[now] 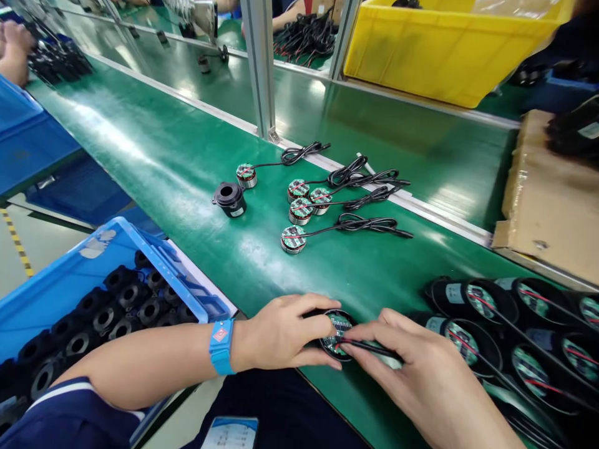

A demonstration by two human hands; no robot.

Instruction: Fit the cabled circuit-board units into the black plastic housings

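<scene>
Bench (187, 156): green, crossing my view.
Yellow bin (416, 56): beyond the post (262, 68).
Blue bin (126, 234): holds black housings.
Left hand (281, 333): I have it closed round 1 cup (329, 354), near the bench's edge.
Right hand (416, 365): pinching the cable (374, 348) at the cup's board (337, 324).
Motors (294, 239): I count 5, past both hands.

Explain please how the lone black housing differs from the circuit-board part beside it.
The black housing is dark except for a pale label; the circuit-board part has a green top and silvery side. The housing shows a round opening on top, whereas the board covers the other's top. A black cable runs from the circuit-board part, none from the housing. Both are round and stand on the green table.
</scene>
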